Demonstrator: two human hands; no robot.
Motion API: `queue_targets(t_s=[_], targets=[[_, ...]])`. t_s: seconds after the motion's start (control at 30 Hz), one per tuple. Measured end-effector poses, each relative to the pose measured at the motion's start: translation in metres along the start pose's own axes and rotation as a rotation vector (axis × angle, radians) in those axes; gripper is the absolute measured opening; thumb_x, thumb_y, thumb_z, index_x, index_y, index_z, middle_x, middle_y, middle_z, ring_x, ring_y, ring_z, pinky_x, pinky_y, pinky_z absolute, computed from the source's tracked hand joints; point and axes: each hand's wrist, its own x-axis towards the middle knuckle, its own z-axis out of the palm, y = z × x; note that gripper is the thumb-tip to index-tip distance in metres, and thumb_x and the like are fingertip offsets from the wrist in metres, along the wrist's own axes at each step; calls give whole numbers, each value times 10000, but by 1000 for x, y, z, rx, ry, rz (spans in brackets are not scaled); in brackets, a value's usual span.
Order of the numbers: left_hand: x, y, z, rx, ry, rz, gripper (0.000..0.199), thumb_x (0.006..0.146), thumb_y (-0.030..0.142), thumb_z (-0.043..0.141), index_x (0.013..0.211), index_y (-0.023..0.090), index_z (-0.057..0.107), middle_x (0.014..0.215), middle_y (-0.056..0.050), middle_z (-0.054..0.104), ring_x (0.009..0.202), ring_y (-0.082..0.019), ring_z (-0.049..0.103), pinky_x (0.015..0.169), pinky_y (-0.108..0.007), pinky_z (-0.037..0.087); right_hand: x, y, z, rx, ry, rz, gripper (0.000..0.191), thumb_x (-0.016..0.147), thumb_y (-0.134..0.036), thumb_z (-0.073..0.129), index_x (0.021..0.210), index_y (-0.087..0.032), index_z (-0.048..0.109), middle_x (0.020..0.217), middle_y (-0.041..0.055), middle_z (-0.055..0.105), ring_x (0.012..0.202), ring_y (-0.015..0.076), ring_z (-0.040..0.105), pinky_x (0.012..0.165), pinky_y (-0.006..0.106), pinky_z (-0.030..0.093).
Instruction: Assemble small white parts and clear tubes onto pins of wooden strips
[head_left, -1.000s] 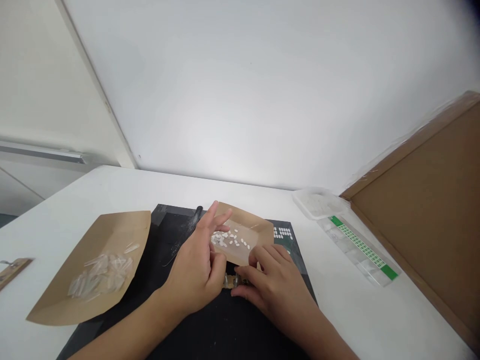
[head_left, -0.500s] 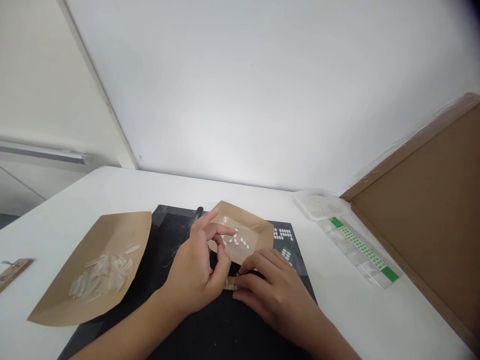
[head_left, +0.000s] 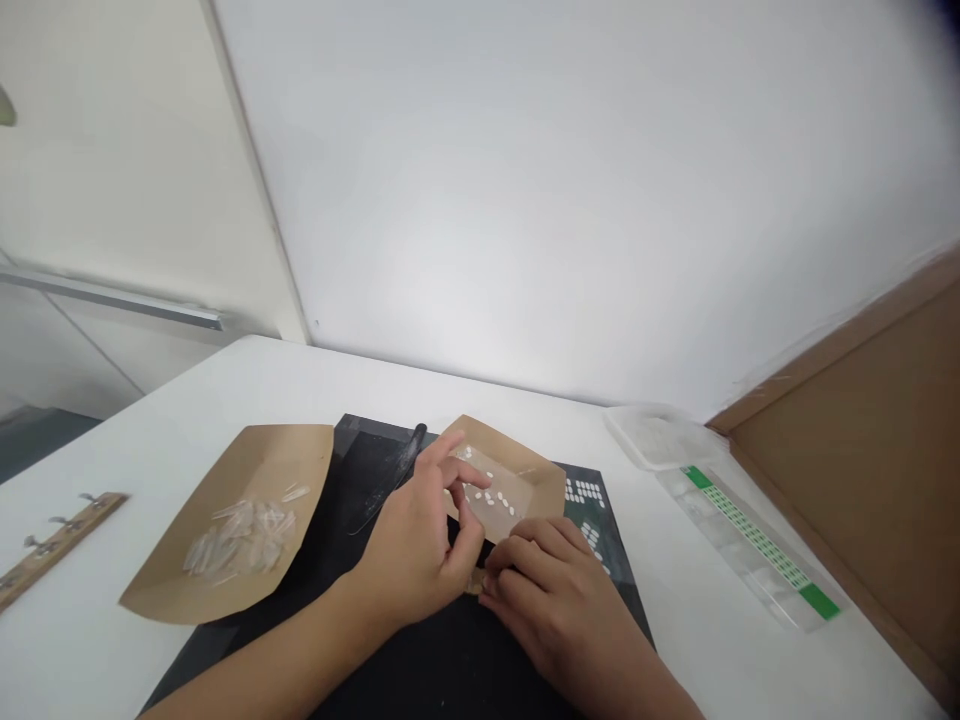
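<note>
My left hand point(head_left: 420, 525) is raised over the black mat point(head_left: 450, 660). Its thumb and index finger come together in a pinch, while the other fingers reach out over a brown paper tray point(head_left: 551, 482) holding small white oval pieces point(head_left: 502, 497). Whatever the pinch may hold is too small to make out. Close beside it, my right hand point(head_left: 559, 590) has its fingers closed on a small wooden piece point(head_left: 475, 582) low over the mat. Most of that piece is hidden by the fingers.
A larger brown paper tray point(head_left: 225, 460) on the left holds clear plastic slivers point(head_left: 244, 540). Left of it lies a wooden strip with wing nuts point(head_left: 64, 550). Dark tweezers point(head_left: 409, 455) lie on the mat. On the right are a clear plastic box point(head_left: 660, 440) and a green-and-white strip point(head_left: 761, 540).
The view has swung a little left, shifting everything rightward and showing more of the wooden strip. My hands have drawn slightly closer together, covering more of the small wooden piece.
</note>
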Motion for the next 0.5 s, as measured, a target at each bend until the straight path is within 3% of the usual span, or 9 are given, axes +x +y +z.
queue_targets(t_s=[0.17,0.27,0.4,0.5], targets=[[3,-3,-1,-4,-34,-4,620,901,89,528,1451,229,278,1124,-35,700,909,-194,694,824,-369,568,-1,3,-1,10,7,-27,50,998,-195,679,968,-235,682,950,-5,728,895,199,607,812,378,402],[4,-4,0,4,-84,-30,597,891,107,540,1435,221,323,1111,-39,692,908,-198,689,827,-370,564,1,3,-7,19,14,-27,138,988,-187,672,1101,-262,699,973,8,733,909,208,617,829,386,416],[6,-5,2,22,-96,-46,549,885,112,537,1404,214,391,1120,-55,694,952,-212,684,839,-373,559,4,-1,-14,68,80,-47,235,918,-299,768,1141,-261,705,1071,49,730,955,233,640,850,403,460],[7,-8,2,26,-67,-56,478,899,128,535,1363,214,457,1099,-56,703,966,-222,679,848,-386,563,9,-6,-17,122,139,-74,164,937,-261,745,1096,-256,706,976,39,726,878,209,646,797,376,474]])
